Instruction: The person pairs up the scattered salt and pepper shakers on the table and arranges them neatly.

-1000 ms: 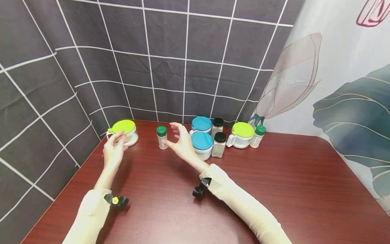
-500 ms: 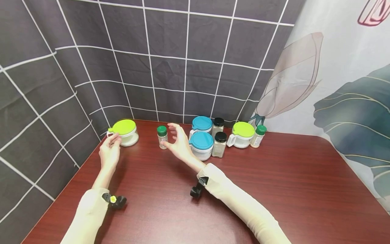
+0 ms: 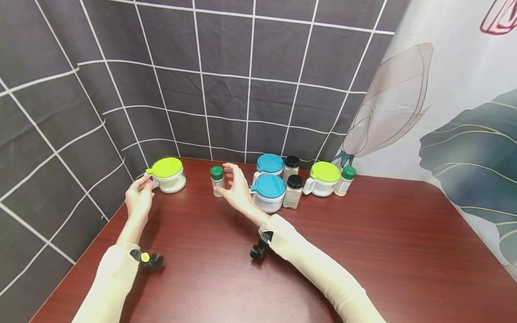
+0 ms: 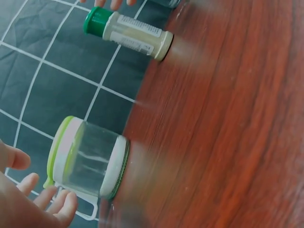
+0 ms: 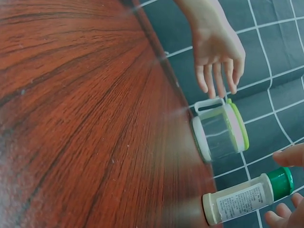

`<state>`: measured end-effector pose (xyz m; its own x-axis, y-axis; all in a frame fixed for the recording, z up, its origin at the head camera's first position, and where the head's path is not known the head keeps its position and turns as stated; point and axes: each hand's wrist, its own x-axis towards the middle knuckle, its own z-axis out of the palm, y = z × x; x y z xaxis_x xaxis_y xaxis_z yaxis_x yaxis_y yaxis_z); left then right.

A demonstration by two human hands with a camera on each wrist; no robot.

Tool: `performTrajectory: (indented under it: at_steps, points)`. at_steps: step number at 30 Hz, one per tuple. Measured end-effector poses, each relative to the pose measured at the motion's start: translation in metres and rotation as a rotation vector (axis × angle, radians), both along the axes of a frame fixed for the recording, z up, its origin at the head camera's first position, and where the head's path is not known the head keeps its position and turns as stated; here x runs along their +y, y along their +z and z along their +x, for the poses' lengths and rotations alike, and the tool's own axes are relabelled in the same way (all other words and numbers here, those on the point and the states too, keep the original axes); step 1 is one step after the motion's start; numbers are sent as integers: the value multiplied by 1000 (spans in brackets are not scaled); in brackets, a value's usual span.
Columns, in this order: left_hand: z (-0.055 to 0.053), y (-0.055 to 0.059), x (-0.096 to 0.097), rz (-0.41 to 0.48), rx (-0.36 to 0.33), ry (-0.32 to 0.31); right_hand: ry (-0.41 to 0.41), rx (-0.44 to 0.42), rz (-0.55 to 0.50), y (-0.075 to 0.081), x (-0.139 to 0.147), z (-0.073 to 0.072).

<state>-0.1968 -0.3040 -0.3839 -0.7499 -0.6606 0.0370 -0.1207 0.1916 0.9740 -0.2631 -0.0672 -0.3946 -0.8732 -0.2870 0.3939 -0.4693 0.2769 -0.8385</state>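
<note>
At the back left corner stands a clear jar with a lime lid and white handle [image 3: 170, 183]. My left hand [image 3: 139, 197] is at its handle side, fingers relaxed; in the right wrist view the fingertips lie just by the handle, and contact is hard to tell. A seasoning shaker with a green cap [image 3: 217, 179] stands upright to the right of that jar. Beside it my right hand [image 3: 239, 190] has thumb and fingers spread apart, with the shaker near the gap. In the right wrist view the fingers appear apart from the shaker [image 5: 242, 199].
Right of my right hand stand two blue-lidded jars [image 3: 269, 194], two black-capped shakers [image 3: 292, 195], another lime-lidded jar [image 3: 323, 181] and another green-capped shaker [image 3: 344, 185]. A grey tiled backdrop [image 3: 222, 103] rises behind the reddish-brown table [image 3: 210, 260].
My left hand has moved left, from in front of the lime-lidded jar to beside its handle. The right hand has stayed nearly still near the green-capped shaker. The jars and shakers have not moved.
</note>
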Motion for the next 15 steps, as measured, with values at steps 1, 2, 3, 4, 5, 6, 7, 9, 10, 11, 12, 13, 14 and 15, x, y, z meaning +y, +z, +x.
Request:
performTrajectory:
  at_steps: [1, 2, 3, 4, 5, 6, 7, 9, 10, 11, 12, 13, 14, 15]
  points:
    - [0, 0, -1, -4, -7, 1, 0, 1, -2, 0, 0, 0]
    - [0, 0, -2, -12, -14, 2, 0, 2, -5, -1, -1, -1]
    - [0, -1, -4, -21, -24, 6, 0, 0, -7, -1, -1, -2]
    - [0, -1, -5, -29, -35, 11, 1, -2, -10, -2, -2, -2]
    - [0, -1, -7, -40, -49, 19, 4, -4, -15, -2, -2, -2]
    - [0, -1, -8, -49, -61, 27, 7, -8, -17, -3, -3, -3]
    - [-1, -1, -9, -60, -75, 35, 9, -13, -20, -4, -4, -3]
    - [-3, -1, -12, -76, -95, 45, 12, -17, -22, -6, -5, -4]
    - [-4, -1, -14, -82, -102, 47, 13, -17, -24, -6, -5, -4]
    - [-5, -2, -16, -92, -108, 47, 13, -15, -25, -6, -5, -5]
    - [-7, -2, -18, -97, -110, 45, 12, -11, -23, -7, -5, -5]
    - [-8, -3, -21, -106, -115, 42, 9, -10, -18, -7, -5, -5]
    - [-9, -3, -23, -113, -119, 38, 7, -8, -11, -7, -5, -5]
    - [-10, -3, -25, -120, -125, 35, 5, -8, -5, -7, -5, -6]
